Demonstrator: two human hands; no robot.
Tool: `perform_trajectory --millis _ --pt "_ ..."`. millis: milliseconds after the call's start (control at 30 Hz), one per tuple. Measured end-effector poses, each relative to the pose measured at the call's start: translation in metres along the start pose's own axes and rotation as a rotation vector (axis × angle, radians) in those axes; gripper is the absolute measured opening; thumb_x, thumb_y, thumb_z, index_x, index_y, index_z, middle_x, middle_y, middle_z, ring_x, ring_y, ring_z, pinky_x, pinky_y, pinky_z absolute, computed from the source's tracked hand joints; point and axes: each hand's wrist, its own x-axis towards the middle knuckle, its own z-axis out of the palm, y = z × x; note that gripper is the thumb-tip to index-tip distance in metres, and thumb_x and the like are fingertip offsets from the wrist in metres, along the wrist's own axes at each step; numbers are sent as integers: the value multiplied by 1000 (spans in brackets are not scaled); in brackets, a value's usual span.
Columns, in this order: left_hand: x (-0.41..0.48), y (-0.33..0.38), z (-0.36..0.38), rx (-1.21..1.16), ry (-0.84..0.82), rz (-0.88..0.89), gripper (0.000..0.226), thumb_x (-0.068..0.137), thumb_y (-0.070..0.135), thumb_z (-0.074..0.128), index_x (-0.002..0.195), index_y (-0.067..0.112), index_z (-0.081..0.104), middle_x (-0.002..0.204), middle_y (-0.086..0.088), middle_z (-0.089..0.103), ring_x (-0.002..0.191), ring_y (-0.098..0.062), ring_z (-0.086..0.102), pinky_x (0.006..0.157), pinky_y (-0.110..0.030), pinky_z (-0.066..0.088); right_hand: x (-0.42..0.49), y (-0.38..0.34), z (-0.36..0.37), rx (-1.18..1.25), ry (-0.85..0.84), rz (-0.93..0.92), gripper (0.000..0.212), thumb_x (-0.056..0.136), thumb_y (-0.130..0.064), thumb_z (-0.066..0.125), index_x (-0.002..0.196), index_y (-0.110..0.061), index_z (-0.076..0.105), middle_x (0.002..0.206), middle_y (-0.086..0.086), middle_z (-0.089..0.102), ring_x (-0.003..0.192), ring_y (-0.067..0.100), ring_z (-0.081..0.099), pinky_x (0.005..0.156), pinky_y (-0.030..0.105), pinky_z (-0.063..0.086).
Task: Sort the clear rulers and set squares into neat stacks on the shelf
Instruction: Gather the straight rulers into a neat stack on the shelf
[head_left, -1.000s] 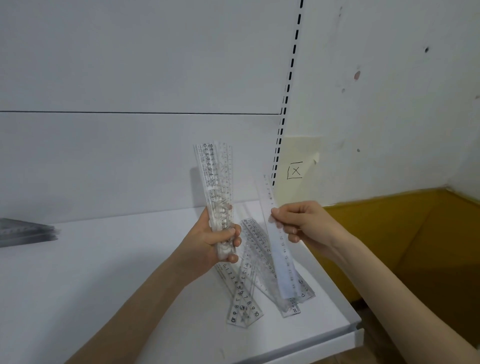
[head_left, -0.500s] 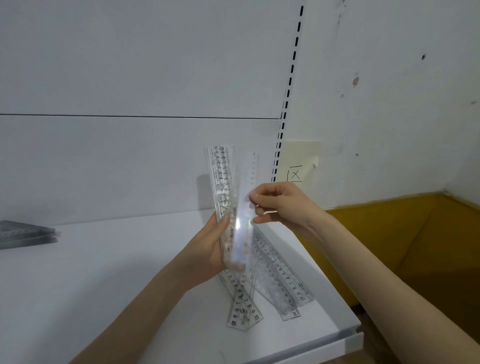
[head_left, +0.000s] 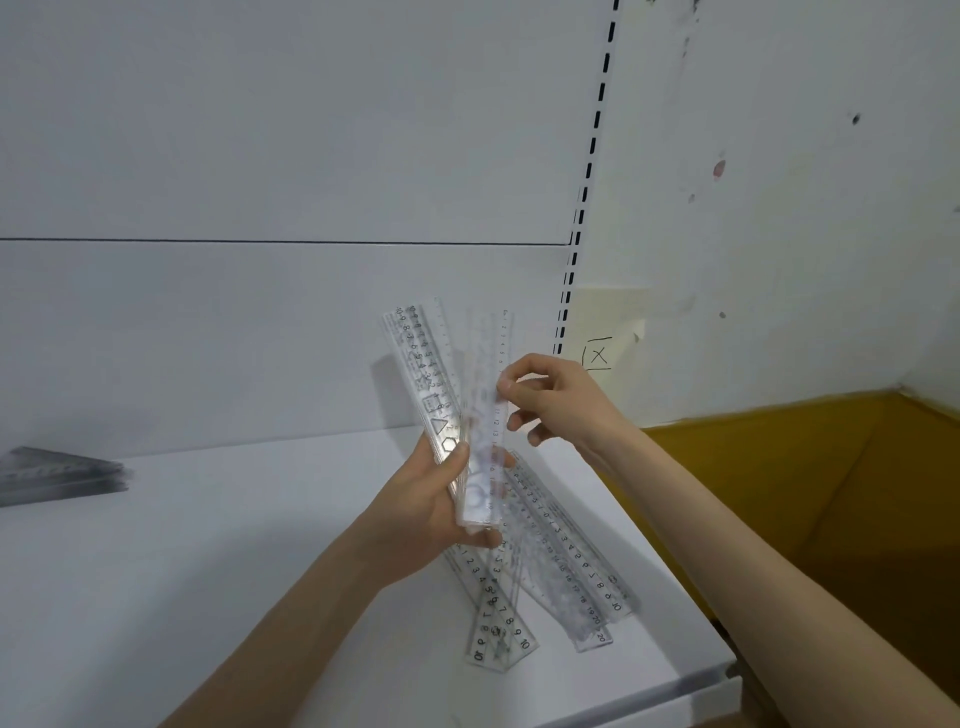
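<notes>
My left hand (head_left: 423, 512) grips a bundle of clear rulers (head_left: 422, 371) that stands upright above the white shelf (head_left: 208, 571). My right hand (head_left: 550, 402) pinches one more clear ruler (head_left: 485, 441) near its middle and holds it against the front of that bundle. Several loose clear rulers (head_left: 561, 566) lie crossed on the shelf just below and to the right of my hands. A grey stack of set squares (head_left: 57, 475) lies at the shelf's far left, blurred.
The shelf's front edge (head_left: 675, 696) and right corner are close to the loose rulers. A slotted upright (head_left: 587, 176) runs up the back panel. To the right a yellow-brown surface (head_left: 805, 493) lies lower, under a marked white wall.
My right hand lifted one ruler off the shelf pile, carried it up and left, and now has it against the bundle in my left hand. The left hand stayed put.
</notes>
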Motion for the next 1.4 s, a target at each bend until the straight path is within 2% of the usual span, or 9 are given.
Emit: perform_trajectory --millis 200,300,467,600,800,967,1133,1267,1400 --pt "-2 2 3 -31 -73 -95 40 92 26 50 131 27 43 108 -15 63 88 -33 66 50 -38 53 -3 1 4 46 32 -105 6 89 -9 65 84 -11 64 78 12 68 52 11 53 46 22 40" --pt "-1 2 4 -60 -79 -115 46 89 40 54 131 24 45 102 -16 62 84 -29 64 54 -37 50 -4 1 8 60 29 -139 8 89 -5 64 82 -10 63 75 14 63 51 10 49 46 22 39" --pt "2 4 7 -102 -68 -185 67 90 65 17 124 19 53 88 -12 60 72 -24 58 54 -33 46 -6 5 15 38 13 -169 6 88 -2 64 84 -6 62 69 7 61 55 11 52 46 23 43" --pt "1 6 9 -149 -111 -213 59 89 62 27 114 20 58 84 -12 59 69 -25 56 54 -32 46 -5 6 19 -50 28 -209 6 87 -7 66 84 -11 63 69 2 61 58 12 55 49 24 46" --pt "2 8 7 -155 -111 -199 45 85 59 40 120 31 49 80 -14 55 70 -27 54 58 -33 43 -5 1 23 -279 62 -330 8 85 -18 70 86 -14 64 71 -6 58 53 -4 55 51 7 38" --pt "2 7 7 -153 -75 -213 52 87 67 29 114 27 51 76 -14 52 67 -26 52 54 -31 42 -3 4 20 -317 89 -320 16 81 -25 75 84 -14 64 67 -7 58 52 -1 50 53 9 38" --pt "2 2 2 -49 -48 -177 32 88 36 56 119 31 48 78 -12 55 66 -25 56 52 -31 43 -6 5 15 -366 94 -303 31 86 -40 66 75 -11 65 61 -2 62 51 4 51 55 16 42" --pt "3 2 3 -8 7 -161 37 88 30 53 124 29 45 74 -11 55 64 -25 55 52 -31 42 -18 25 -13 -655 26 -120 32 90 -46 57 76 -17 61 69 -5 63 62 7 60 65 21 50" --pt "3 2 0 10 38 -145 44 81 33 54 124 29 45 74 -11 56 62 -24 55 53 -31 41 -37 54 -26 -1049 -239 233 66 71 -62 70 102 -4 67 98 9 70 83 20 66 77 32 56"
